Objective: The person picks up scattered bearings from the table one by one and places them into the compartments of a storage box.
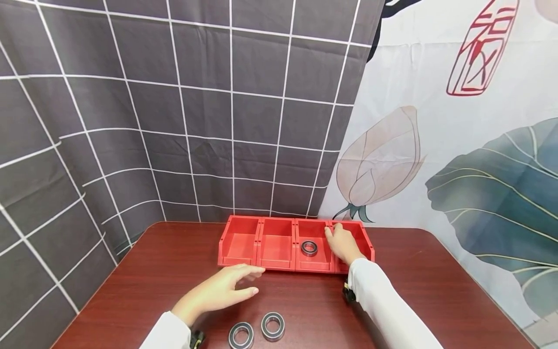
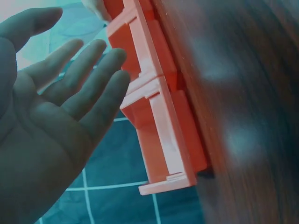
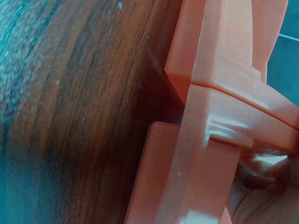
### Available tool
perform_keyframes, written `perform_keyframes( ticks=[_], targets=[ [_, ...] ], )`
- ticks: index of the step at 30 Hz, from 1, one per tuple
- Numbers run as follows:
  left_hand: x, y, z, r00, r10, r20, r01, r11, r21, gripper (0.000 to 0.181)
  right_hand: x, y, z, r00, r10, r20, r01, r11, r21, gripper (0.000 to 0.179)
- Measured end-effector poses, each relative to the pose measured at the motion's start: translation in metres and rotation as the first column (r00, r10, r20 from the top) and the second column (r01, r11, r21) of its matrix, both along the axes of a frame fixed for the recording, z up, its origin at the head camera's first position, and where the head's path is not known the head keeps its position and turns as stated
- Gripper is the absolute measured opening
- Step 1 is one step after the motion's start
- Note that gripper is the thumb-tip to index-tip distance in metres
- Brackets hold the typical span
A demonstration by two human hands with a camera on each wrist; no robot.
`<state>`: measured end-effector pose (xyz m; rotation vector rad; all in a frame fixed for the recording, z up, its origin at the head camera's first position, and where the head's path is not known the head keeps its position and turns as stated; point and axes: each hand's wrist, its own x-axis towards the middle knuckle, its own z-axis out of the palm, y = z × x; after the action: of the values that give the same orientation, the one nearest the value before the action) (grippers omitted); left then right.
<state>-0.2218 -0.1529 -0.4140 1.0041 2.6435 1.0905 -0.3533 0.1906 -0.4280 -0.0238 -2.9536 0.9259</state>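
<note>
My left hand (image 1: 220, 290) hovers over the table before the left bins, its fingers extended and thumb apart. In the left wrist view the palm of this left hand (image 2: 56, 107) is bare. My right hand (image 1: 343, 244) reaches into the rightmost compartment of the red bin row (image 1: 276, 265). Its fingers are partly hidden behind the bin's wall in the right wrist view, and I cannot tell whether they hold anything. One ball bearing (image 1: 302, 248) lies in the third compartment from the left. Two more bearings, a left one (image 1: 232, 338) and a right one (image 1: 265, 329), lie near the front edge.
The bins stand side by side near the back of the reddish-brown table (image 1: 174, 252). Behind it hang a dark grid-patterned cloth (image 1: 200, 116) and a white cloth with a lotus print (image 1: 379, 160).
</note>
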Motion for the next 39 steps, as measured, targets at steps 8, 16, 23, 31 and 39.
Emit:
perform_keyframes(
  ticks=[8,16,23,31,39],
  targets=[
    [0.018,0.002,0.003,0.995,-0.066,-0.073,0.048,0.973,-0.226,0.049,-0.001,-0.001,0.000,1.000,-0.007,0.011,0.007,1.000,-0.004,0.043],
    [0.035,-0.001,-0.002,0.986,-0.109,-0.125,0.075,0.966,-0.249,0.045,-0.001,0.000,-0.002,1.000,-0.001,-0.008,0.002,1.000,0.011,0.045],
    [0.045,-0.002,-0.006,0.984,-0.119,-0.132,0.086,0.969,-0.230,0.038,-0.001,0.000,-0.002,1.000,-0.003,0.003,0.003,1.000,-0.004,0.044],
    [0.055,-0.001,-0.008,0.993,-0.114,-0.019,0.108,0.974,-0.199,0.033,0.000,0.001,-0.004,1.000,-0.009,-0.006,0.009,1.000,-0.007,0.045],
    [0.055,-0.003,-0.015,0.975,-0.167,-0.146,0.133,0.967,-0.217,0.034,-0.001,0.001,-0.003,1.000,-0.018,-0.017,0.018,1.000,-0.007,0.044]
  ],
)
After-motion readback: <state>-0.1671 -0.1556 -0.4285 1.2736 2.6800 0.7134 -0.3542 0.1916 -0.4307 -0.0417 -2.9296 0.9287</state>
